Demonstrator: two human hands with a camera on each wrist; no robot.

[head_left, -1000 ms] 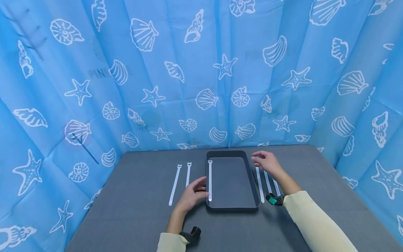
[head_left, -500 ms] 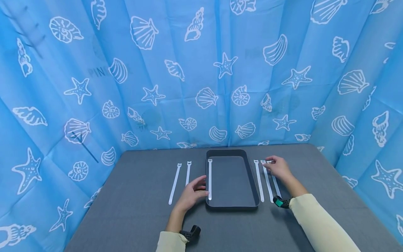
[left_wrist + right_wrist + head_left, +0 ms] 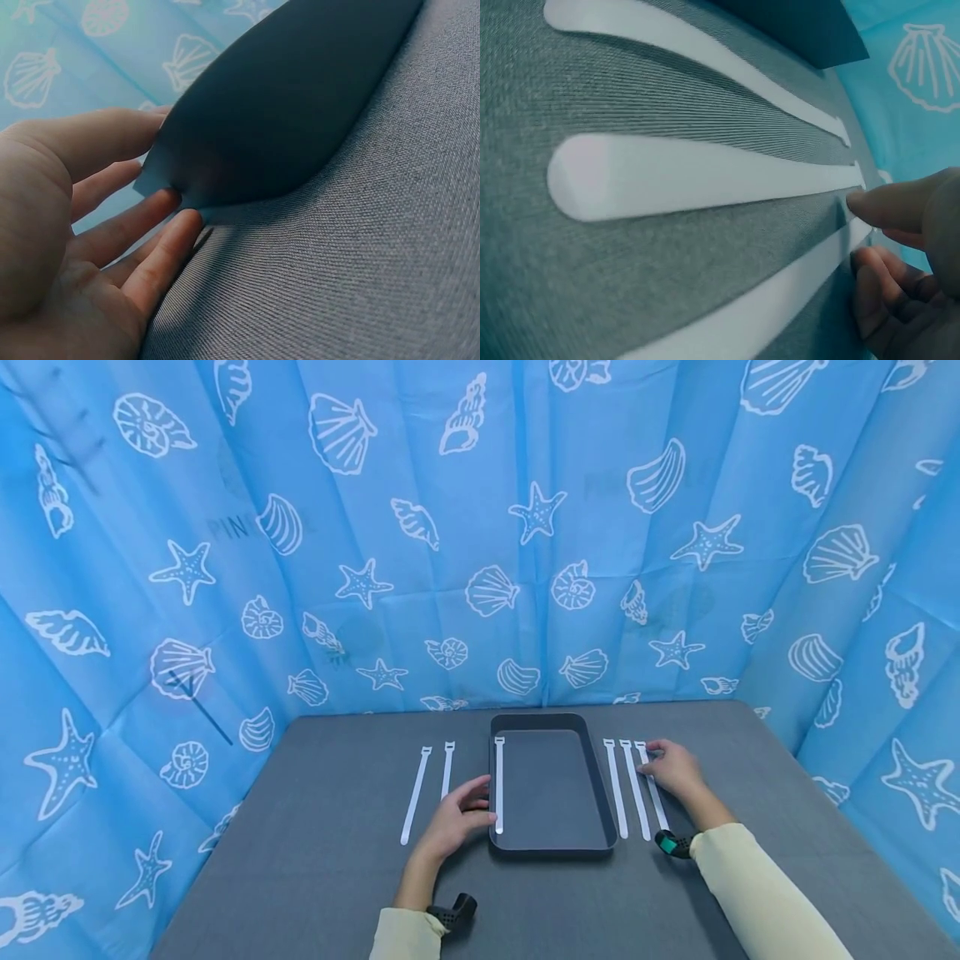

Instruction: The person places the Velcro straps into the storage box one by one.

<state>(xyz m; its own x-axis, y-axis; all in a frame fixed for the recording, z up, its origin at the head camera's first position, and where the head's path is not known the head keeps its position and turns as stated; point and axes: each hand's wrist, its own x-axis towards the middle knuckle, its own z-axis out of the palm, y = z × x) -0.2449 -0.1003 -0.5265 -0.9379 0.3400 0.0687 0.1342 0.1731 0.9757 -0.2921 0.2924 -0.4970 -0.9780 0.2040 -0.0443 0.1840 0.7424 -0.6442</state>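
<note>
Fingertips of the right hand are touching down on the far end of the outermost white strap. From my remote feed I can't tell if they're pinching it or just pressing; in the right wrist view the fingers are curling over the strap end. That strap is lying on the grey table w/ two more straps between it and the dark tray, all running parallel, long axis pointing away from the person. So the strap is stretching back from the fingers toward the wrist, and the tray is sitting to the left of it, near.

Left hand is resting relaxed against the tray's left wall, fingers spread, touching the rim. One strap is lying inside the tray along its left side; two others are lying left of it. Right hand is nearer the three right straps, I'm judging.
</note>
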